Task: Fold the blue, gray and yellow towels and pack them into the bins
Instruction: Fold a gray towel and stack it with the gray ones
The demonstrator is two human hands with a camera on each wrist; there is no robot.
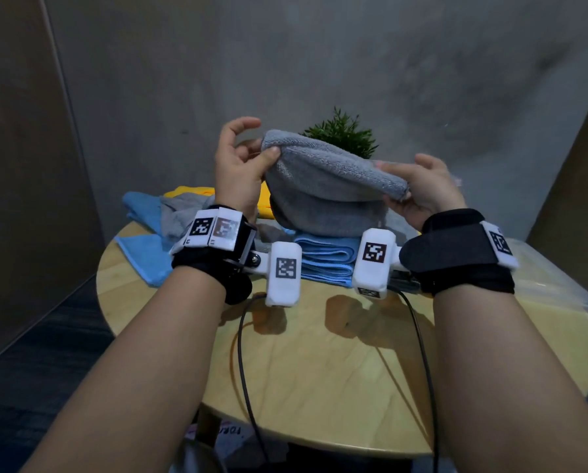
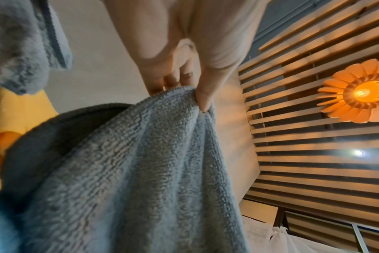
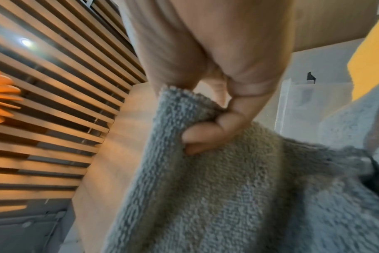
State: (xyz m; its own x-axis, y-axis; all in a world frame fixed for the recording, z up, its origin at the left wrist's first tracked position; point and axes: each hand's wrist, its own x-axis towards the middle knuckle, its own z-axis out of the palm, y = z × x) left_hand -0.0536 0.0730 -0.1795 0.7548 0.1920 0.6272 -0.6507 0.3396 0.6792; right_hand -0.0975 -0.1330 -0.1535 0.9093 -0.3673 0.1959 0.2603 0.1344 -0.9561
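Observation:
A gray towel (image 1: pixel 323 186) hangs doubled in the air above the table, held at its two top corners. My left hand (image 1: pixel 243 158) pinches the left corner between thumb and fingers; the same gray towel (image 2: pixel 141 162) and left hand (image 2: pixel 184 71) fill the left wrist view. My right hand (image 1: pixel 418 189) pinches the right corner, and the right wrist view shows the right hand (image 3: pixel 216 119) with its thumb pressed into the gray towel (image 3: pixel 227 188). Below lies a folded blue towel (image 1: pixel 323 259). Behind are another gray towel (image 1: pixel 180 209), a loose blue towel (image 1: pixel 142 254) and a yellow towel (image 1: pixel 190 192).
A round wooden table (image 1: pixel 319 363) carries everything. A clear plastic bin (image 1: pixel 555 285) sits at its right edge. A small green plant (image 1: pixel 343 133) stands behind the held towel. Black cables (image 1: pixel 248 387) run from my wrists across the table front.

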